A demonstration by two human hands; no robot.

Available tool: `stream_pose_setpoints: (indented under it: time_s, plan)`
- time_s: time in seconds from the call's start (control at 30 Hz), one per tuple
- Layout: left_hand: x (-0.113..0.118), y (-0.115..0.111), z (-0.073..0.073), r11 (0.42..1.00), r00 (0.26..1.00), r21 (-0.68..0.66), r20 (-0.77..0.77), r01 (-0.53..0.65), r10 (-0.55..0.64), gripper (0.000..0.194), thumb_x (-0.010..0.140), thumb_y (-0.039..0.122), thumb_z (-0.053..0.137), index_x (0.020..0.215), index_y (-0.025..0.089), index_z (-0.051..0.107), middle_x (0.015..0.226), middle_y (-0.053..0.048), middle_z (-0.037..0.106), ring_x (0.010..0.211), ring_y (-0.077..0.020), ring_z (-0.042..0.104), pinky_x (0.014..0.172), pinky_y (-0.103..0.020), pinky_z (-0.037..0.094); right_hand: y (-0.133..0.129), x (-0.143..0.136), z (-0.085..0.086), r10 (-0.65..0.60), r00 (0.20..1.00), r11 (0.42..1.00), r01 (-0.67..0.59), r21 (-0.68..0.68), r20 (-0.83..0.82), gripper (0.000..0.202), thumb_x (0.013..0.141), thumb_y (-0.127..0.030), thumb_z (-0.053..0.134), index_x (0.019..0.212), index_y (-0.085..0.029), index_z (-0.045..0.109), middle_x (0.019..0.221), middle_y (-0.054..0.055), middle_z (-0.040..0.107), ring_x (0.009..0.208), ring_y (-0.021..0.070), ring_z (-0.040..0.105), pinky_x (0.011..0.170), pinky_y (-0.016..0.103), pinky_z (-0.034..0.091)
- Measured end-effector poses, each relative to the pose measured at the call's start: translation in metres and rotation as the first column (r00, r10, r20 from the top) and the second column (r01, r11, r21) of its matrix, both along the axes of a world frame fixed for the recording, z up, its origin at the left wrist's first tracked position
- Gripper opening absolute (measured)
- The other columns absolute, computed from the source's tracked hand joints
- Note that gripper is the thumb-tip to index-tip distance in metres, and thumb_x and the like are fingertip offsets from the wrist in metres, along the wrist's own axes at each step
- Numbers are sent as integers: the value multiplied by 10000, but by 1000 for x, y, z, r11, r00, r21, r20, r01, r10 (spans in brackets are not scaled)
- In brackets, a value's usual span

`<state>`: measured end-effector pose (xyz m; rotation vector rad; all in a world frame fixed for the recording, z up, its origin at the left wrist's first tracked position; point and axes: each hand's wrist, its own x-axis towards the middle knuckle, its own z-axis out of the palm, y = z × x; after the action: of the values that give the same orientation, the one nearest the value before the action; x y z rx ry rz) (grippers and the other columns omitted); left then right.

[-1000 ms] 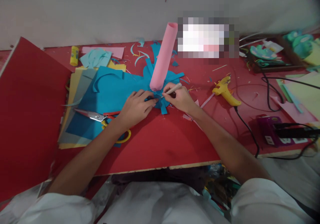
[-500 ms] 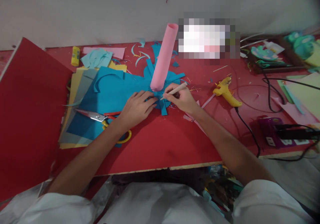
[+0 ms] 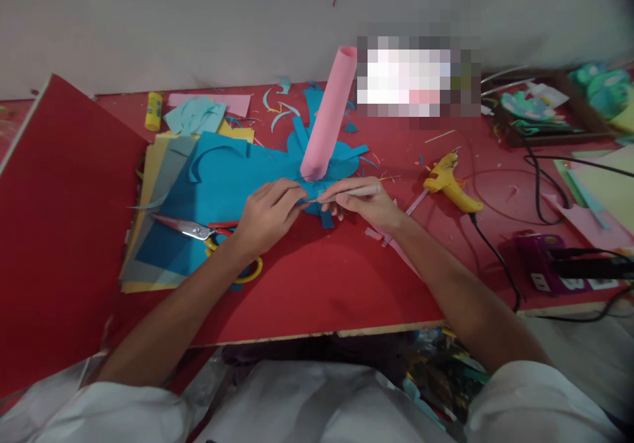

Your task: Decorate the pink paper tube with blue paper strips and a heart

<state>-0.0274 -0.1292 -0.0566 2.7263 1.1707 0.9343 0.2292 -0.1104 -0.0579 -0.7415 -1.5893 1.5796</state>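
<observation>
Both hands' fingers [image 3: 287, 195] pinched together, touching.

You're looking at matt pink paper tube [image 3: 327, 114], matt blue paper [image 3: 222, 179], shiny metal scissor blades [image 3: 181, 227].

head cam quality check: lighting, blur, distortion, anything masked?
Head view: dim, warm indoor light; soft shadows under both hands. A pixelated masked block sits right of the pink tube. Table edge bows from wide-angle distortion; corners darken. Right hand and its pen slightly soft; left hand sharper.
</observation>
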Motion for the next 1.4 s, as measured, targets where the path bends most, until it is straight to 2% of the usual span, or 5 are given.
stream_pose_setpoints:
  time_s: [0.23, 0.4, 0.53, 0.83, 1.4]
  plan:
    - [-1, 2, -3, 986, 995, 157, 65, 59, -70, 96, 1083, 200, 595, 1030, 201, 675, 1012, -52, 797, 925, -181, 758, 820, -311, 566, 0, -2, -2, 62, 996, 998, -62, -9, -63, 352, 959, -499, 796, 1127, -196, 859, 1015, 82, 851, 800, 156, 780, 690, 249, 656]
    - [-1, 2, -3, 976, 997, 209, 29, 58, -65, 141, 1081, 178, 574, 1001, 207, 686, 995, -45, 804, 869, -174, 756, 762, -308, 548, 0, -3, -2, 77, 992, 997, -77, 4, -101, 311, 971, -467, 791, 1132, -211, 863, 1018, 76, 856, 833, 165, 800, 740, 264, 676]
    - [-1, 2, -2, 975, 997, 212, 25, 62, -69, 193, 1076, 141, 543, 973, 212, 690, 983, -37, 804, 834, -159, 747, 747, -300, 539, 0, -3, -2, 80, 991, 997, -81, -3, -105, 318, 973, -461, 791, 1145, -202, 861, 1023, 79, 860, 852, 171, 806, 772, 278, 683]
    - [-3, 3, -3, 982, 987, 154, 92, 113, -128, 161, 1057, 127, 562, 1007, 215, 687, 1022, -48, 802, 908, -170, 755, 800, -297, 558, 1, 0, 1, 98, 988, 995, -99, -2, -118, 300, 973, -437, 798, 1154, -207, 863, 1037, 80, 865, 901, 181, 819, 830, 289, 682]
    - [-1, 2, -1, 984, 983, 136, 123, 115, -132, 151, 1074, 139, 552, 986, 212, 651, 1005, -43, 792, 907, -159, 747, 801, -286, 562, 1, 0, -1, 62, 986, 998, -64, -12, -154, 260, 966, -421, 811, 1120, -221, 875, 998, 75, 866, 855, 174, 816, 796, 277, 675]
